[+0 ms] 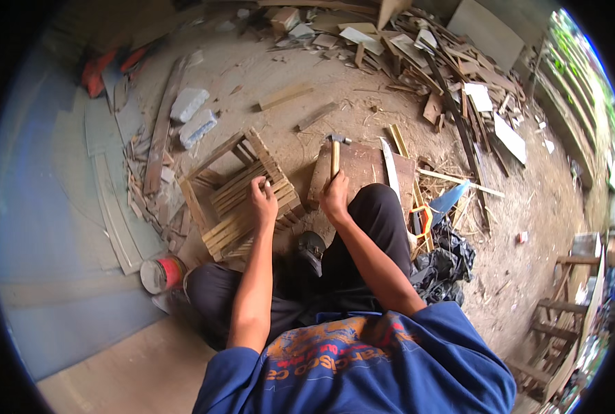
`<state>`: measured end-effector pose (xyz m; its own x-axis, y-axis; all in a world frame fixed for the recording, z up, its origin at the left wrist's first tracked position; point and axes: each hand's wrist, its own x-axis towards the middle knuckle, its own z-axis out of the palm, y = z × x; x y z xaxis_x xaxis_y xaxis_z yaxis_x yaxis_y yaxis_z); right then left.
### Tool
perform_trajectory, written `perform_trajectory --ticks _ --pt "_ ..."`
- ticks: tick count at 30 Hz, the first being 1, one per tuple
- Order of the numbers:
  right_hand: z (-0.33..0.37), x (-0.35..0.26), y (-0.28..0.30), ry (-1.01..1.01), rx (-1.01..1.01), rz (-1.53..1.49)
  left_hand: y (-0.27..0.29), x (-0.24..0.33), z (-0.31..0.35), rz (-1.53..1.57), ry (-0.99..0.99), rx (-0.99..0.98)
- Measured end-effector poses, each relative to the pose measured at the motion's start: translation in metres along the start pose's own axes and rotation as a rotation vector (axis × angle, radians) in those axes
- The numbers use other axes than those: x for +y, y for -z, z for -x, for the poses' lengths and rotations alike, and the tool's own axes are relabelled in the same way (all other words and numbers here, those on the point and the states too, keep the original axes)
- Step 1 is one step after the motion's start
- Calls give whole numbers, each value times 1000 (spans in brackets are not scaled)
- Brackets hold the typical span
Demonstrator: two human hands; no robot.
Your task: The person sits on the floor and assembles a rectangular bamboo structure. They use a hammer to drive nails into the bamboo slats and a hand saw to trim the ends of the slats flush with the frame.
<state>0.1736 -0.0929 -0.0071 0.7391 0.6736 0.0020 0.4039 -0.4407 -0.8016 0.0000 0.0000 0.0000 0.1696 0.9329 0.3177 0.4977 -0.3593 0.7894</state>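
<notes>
My right hand [334, 198] is wrapped round the wooden handle of a hammer [335, 157], whose metal head points away from me above a brown wooden board [363, 168]. Over the near right side of a slatted wooden crate [226, 238], my left hand [264, 200] is closed, fingertips pinched together. A small pale spot shows at those fingertips, too small to name. The crate lies tilted in front of my left knee, its open frame toward the far left. Along the board's right part rests a handsaw [391, 169] with an orange handle.
A black plastic bag [445, 265] lies right of my knee. Near my left knee is a red can [163, 273]. Pale blocks [189, 104] and loose wood strips [287, 96] lie farther off. Scrap wood [452, 76] is heaped at the far right; a wooden ladder-like frame [556, 324] stands at right.
</notes>
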Motion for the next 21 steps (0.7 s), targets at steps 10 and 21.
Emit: perform_trajectory --ticks 10,21 --pt "24 -34 97 274 85 -153 -34 79 -8 397 14 -159" --pt "147 252 287 -277 965 -47 -130 283 152 934 198 -926"
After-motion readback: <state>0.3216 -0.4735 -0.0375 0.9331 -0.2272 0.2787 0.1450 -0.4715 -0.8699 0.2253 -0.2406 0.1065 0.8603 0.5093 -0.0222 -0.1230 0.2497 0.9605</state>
